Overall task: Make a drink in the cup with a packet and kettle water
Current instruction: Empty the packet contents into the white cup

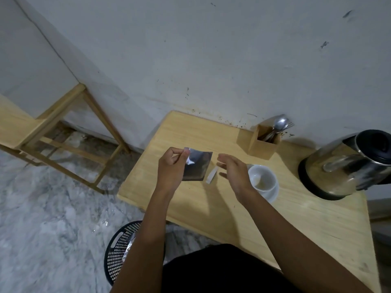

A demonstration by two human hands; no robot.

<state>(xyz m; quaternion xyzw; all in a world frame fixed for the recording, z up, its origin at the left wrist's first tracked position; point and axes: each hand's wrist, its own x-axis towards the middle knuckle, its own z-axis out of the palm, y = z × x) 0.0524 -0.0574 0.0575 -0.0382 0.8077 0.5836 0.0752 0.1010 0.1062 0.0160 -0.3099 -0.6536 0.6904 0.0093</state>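
Note:
My left hand (172, 169) pinches the top corner of a silvery foil packet (197, 166) and holds it above the wooden table (211, 208). My right hand (233, 172) is open beside it, fingers spread, holding nothing. A small white torn strip (212, 176) hangs or lies between the hands; I cannot tell which. A white cup (263, 177) stands on a white saucer just right of my right hand, with pale powder at its bottom. A steel kettle (347, 163) with a black lid sits on its base at the table's right.
A wooden holder (263, 143) with spoons and forks stands at the wall behind the cup. A black mesh waste basket (121, 250) sits on the marble floor below my left arm. A wooden frame shelf (69, 132) stands at the left.

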